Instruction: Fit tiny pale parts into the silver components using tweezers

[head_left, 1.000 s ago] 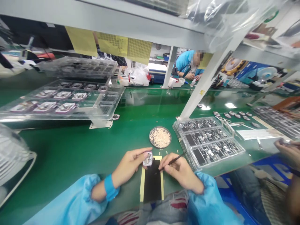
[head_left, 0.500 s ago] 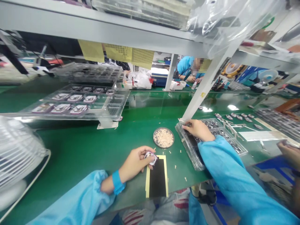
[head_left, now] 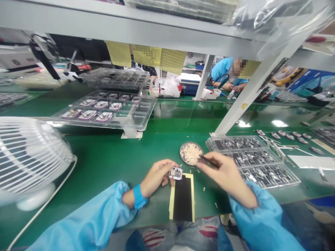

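Note:
My left hand (head_left: 158, 176) is closed on a small rounded-rectangular device part (head_left: 175, 173) with a white face and purple edge, its face turned up. It is just above the top of a black pad (head_left: 183, 198) with yellow tape along its edges. In my right hand (head_left: 223, 172) is a dark, slim tool that looks like tweezers (head_left: 208, 161), pinched between thumb and fingers. The tip is at the right rim of a round dish (head_left: 191, 152) full of tiny pale pieces. Several such pieces lie loose on the green bench around the dish.
A clear compartment tray (head_left: 258, 162) of small metal parts stands right of my right hand. More device parts sit in a raised tray (head_left: 104, 111) at the back left. A white fan (head_left: 31, 157) is at left, and a shelf post (head_left: 243, 101) rises behind. Another person (head_left: 222, 71) sits across.
My right hand has left the clear tray and come left to the dish, now with the dark tool showing. The part in my left hand has turned more level. The view has swung left.

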### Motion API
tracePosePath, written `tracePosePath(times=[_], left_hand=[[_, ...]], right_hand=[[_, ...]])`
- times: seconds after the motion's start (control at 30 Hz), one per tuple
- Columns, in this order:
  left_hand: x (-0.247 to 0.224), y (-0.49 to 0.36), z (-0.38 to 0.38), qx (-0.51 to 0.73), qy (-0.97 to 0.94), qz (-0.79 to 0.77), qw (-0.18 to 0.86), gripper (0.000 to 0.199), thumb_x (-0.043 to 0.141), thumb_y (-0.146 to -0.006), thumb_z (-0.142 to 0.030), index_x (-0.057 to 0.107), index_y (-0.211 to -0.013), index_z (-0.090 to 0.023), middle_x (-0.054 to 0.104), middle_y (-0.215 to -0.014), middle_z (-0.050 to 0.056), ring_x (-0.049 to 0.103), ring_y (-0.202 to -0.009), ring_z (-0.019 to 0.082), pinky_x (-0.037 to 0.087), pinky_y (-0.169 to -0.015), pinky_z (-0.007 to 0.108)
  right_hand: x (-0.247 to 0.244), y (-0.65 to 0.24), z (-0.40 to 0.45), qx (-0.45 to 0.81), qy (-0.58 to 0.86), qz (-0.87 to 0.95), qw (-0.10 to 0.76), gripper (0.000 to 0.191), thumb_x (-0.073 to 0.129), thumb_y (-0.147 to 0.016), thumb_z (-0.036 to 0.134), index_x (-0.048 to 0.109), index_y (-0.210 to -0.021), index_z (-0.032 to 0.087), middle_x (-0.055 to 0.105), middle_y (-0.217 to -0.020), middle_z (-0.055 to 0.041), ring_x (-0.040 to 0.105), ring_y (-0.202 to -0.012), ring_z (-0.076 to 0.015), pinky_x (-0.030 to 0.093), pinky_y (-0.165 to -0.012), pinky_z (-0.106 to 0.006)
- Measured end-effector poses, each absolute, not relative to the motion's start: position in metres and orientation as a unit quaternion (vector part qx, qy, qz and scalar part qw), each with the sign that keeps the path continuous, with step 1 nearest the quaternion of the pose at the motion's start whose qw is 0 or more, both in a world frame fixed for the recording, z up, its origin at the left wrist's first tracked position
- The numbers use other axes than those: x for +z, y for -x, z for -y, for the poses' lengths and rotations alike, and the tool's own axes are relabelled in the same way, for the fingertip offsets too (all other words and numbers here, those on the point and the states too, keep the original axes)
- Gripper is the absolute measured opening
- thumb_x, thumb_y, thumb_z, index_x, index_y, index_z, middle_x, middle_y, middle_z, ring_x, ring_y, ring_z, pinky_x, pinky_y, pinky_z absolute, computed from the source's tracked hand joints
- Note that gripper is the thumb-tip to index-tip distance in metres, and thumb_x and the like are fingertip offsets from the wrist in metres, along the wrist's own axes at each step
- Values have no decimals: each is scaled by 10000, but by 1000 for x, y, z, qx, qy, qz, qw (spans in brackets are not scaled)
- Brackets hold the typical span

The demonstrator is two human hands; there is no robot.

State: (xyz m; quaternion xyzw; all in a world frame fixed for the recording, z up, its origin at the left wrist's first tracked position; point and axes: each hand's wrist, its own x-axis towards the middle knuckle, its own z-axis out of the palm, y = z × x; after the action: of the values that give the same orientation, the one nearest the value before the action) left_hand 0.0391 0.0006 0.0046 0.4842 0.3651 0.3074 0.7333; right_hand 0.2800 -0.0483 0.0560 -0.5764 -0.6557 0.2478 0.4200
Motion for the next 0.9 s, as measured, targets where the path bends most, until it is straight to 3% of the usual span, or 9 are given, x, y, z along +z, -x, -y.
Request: tracePosePath(times=[0.2,0.3,0.4,0.63,0.9], left_hand=[[6,-36,0,359,-501,-332,714,400,675,-787,-271,648,-1152,-111,734,-907,102,686,-649,167,376,-453,196],[6,-36,1,371,-521,-317,700,492,669,-718,-135,647,-1210,-122,738,-1030,107,692,-822,185,494,-646,230],[4,-36,3,371,-519,-307,706,505,667,-708,-94,641,-1212,-127,738,-1014,97,689,-897,208,523,-835,307],[-2,-38,4,372,-515,-283,718,547,709,-747,-122,568,-1276,-128,713,-1043,111,682,-870,192,540,-829,319],[-3,-40,5,356,-584,-339,646,539,733,-795,-218,572,-1296,-102,727,-965,118,700,-883,232,551,-790,329]], right_hand=[[23,-234,47,454,505,616,399,179,719,-868,362,765,-838,192,752,-821,-16,685,-777,-204,525,-713,-289],[11,-231,42,465,525,591,399,289,719,-856,407,722,-702,163,706,-686,-13,633,-664,-171,467,-623,-253],[7,-232,41,447,542,586,405,341,698,-866,430,694,-668,152,651,-621,-2,571,-607,-140,404,-570,-230],[3,-231,41,445,559,568,408,339,691,-861,432,691,-685,142,590,-605,11,505,-583,-120,346,-542,-221],[5,-231,39,448,574,555,401,376,678,-847,458,669,-656,135,568,-580,13,485,-565,-119,322,-535,-226]])
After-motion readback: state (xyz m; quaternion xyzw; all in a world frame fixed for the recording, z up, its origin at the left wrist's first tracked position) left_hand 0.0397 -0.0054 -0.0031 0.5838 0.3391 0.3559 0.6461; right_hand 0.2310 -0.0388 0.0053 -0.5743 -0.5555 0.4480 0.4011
